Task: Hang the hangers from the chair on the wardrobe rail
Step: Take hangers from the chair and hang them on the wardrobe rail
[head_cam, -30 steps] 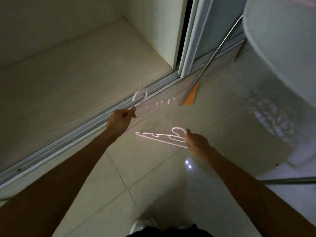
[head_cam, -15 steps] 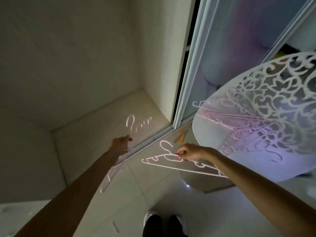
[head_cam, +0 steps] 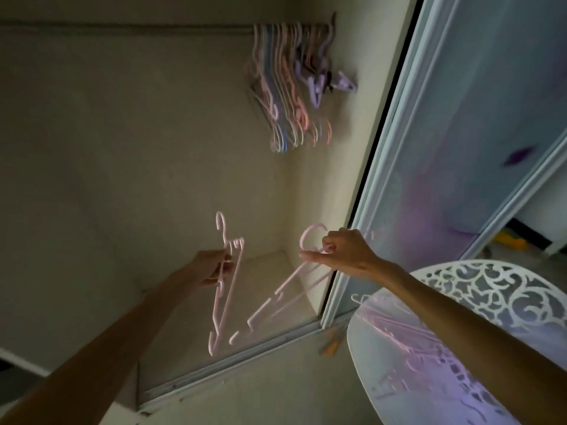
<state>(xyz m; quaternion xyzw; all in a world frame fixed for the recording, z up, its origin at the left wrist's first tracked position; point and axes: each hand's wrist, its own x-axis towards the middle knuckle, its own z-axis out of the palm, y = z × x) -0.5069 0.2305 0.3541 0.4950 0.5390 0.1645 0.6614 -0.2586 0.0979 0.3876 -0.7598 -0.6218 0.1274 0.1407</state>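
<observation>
Head camera looks up into an open wardrobe (head_cam: 129,154) in dim light. The left hand (head_cam: 211,266) has its fingers curled round the neck of a pink hanger (head_cam: 225,289), which hangs nearly upright with its hook on top and its body pointing down toward the wardrobe floor. The right hand (head_cam: 342,251) pinches a second pink hanger (head_cam: 277,297) just below its hook, between thumb and curled fingers; this hanger tilts, its body slanting down to the left from the hand. The two hangers are near each other but apart, both in front of the wardrobe's far right corner. High up, the rail (head_cam: 129,27) runs across the wardrobe, and a blurred bunch of hung hangers (head_cam: 287,87), pink, blue and purple, is crowded at its right end. To the right stands the pale sliding door (head_cam: 478,124). At the near right is a white chair (head_cam: 497,294) with a scrolled cut-out back, and more pink hangers (head_cam: 395,328) lie in a pile on its seat, partly under the right forearm.
</observation>
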